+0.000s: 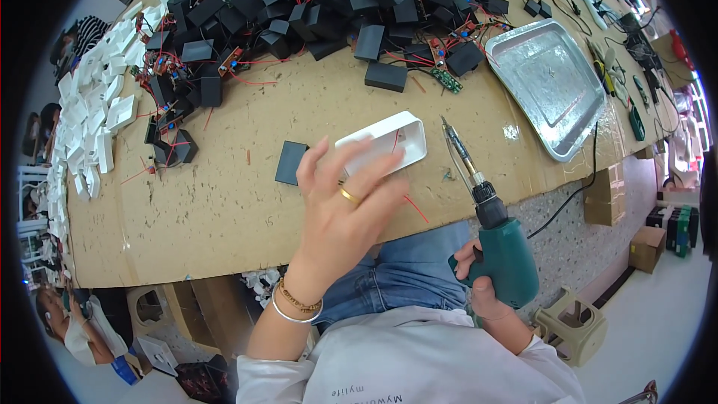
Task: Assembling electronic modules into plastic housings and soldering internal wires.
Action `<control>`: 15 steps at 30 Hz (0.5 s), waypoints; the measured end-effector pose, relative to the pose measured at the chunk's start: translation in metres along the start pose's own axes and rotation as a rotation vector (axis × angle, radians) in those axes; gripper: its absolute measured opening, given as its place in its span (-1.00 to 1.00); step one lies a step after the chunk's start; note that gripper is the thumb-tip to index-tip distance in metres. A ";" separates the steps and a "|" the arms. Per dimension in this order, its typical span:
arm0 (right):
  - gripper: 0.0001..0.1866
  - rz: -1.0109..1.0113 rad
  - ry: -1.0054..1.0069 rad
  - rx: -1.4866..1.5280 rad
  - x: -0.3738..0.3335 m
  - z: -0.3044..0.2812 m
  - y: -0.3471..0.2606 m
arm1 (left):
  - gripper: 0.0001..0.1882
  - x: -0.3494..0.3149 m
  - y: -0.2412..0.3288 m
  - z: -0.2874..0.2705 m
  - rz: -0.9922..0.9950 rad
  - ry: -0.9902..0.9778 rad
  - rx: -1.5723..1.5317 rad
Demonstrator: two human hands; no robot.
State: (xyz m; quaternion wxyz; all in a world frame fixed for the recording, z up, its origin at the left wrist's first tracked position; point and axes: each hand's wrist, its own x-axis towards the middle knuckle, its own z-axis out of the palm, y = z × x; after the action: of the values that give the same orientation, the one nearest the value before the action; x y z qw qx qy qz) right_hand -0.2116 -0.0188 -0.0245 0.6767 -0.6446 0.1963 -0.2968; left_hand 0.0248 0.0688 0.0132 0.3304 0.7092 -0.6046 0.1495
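White case (406,139), centre of frame, is lying on the table (202,217). Left hand (336,213), blurred fingers standing apart, is overlapping the case; whether it is gripping cannot be told. Right hand (488,301), lower right of centre, is holding a green soldering gun (510,263), fingers bent around its handle. Black box (291,162) is lying left of the case; metal tray (550,82) is occupying the upper right.

a beige stool (573,331), a brown carton (646,250), seemingly green boxes (683,232) beyond.
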 end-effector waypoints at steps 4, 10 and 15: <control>-0.56 -0.030 0.021 0.022 0.005 0.000 0.002 | -0.80 0.000 0.000 -0.001 -0.015 0.036 -0.107; -0.54 -0.089 0.026 -0.028 0.003 -0.001 0.004 | -0.70 0.011 0.008 0.001 -0.052 -0.005 -0.098; -0.52 -0.090 0.045 -0.003 0.003 -0.004 0.006 | -0.69 0.010 0.000 -0.004 0.066 -0.137 -0.087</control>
State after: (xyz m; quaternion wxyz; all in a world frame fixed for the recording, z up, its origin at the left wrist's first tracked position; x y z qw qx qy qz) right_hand -0.2108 -0.0242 -0.0306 0.6572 -0.6469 0.1828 -0.3409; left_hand 0.0280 0.0638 0.0224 0.3136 0.6825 -0.6547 0.0852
